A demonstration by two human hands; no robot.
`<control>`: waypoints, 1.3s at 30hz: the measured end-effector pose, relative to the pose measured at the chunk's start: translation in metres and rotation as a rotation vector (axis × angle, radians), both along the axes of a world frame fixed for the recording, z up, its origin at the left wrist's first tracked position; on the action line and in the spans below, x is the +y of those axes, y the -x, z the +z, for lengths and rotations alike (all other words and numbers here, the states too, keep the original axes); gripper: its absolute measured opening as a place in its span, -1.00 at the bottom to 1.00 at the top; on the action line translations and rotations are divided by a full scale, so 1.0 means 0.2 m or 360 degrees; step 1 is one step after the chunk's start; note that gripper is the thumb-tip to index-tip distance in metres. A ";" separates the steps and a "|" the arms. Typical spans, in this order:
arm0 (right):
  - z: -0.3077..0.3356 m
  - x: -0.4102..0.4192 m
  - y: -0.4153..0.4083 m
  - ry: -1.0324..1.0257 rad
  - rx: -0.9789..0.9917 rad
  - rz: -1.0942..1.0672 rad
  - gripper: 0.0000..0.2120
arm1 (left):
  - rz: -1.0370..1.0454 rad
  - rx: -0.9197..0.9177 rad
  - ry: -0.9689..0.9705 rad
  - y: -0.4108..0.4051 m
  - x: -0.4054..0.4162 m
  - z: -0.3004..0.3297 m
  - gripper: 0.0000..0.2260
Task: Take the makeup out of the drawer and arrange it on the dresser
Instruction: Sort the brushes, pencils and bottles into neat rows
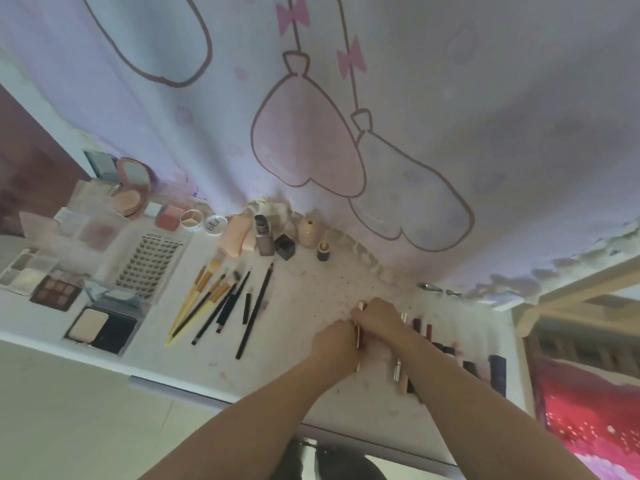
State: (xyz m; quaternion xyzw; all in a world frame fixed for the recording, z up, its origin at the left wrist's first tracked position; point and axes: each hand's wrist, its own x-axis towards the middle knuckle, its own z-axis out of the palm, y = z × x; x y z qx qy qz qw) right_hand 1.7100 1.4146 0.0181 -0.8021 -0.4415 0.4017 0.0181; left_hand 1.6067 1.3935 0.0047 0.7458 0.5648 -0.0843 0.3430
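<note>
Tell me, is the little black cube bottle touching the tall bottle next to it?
Touching, it seems. In the head view the black cube bottle sits right against the base of the tall bottle, with no strip of dresser showing between them.

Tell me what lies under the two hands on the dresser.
Under the left hand and right hand a thin gold-trimmed stick shows between them. Beside the right forearm, a row of lipsticks lies on the dresser. What the palms cover is hidden.
</note>
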 end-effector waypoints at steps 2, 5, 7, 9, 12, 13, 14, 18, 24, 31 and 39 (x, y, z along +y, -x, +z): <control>0.05 0.01 0.00 0.0002 0.0243 -0.0143 -0.70 | 0.0119 -0.0146 0.0028 0.06 -0.01 0.02 -0.83; 0.15 0.04 0.00 -0.0067 0.0684 -0.0398 -0.76 | 0.0252 -0.0478 -0.0016 0.13 -0.01 0.09 -0.89; 0.24 0.06 0.02 -0.0148 0.0845 -0.0438 -0.74 | 0.0307 -0.0642 -0.0088 0.17 0.00 0.16 -0.90; 0.33 0.07 0.04 -0.0237 0.0939 -0.0355 -0.69 | 0.0328 -0.0750 -0.0140 0.20 0.04 0.24 -0.82; 0.42 0.06 0.06 -0.0351 0.1112 -0.0208 -0.69 | 0.0217 -0.0787 -0.0166 0.28 0.11 0.35 -0.72; 0.44 0.06 0.06 -0.0390 0.1143 -0.0159 -0.69 | 0.0161 -0.0795 -0.0152 0.31 0.12 0.39 -0.72; 0.46 0.05 0.07 -0.0424 0.1152 -0.0103 -0.70 | 0.0113 -0.0805 -0.0129 0.33 0.14 0.42 -0.72; 0.50 0.00 0.10 -0.0570 0.1223 0.0029 -0.78 | 0.0121 -0.0955 0.0147 0.41 0.16 0.52 -0.75; 0.61 -0.03 0.04 -0.0377 0.1159 0.0358 -0.80 | -0.0096 -0.0819 -0.0058 0.50 0.21 0.55 -0.75; 0.66 0.00 0.03 -0.0307 0.0938 0.0436 -0.76 | -0.0283 -0.0720 -0.0271 0.53 0.24 0.55 -0.76; 0.68 0.01 0.02 -0.0177 0.0932 0.0249 -0.63 | -0.0321 -0.0669 -0.0308 0.53 0.26 0.58 -0.77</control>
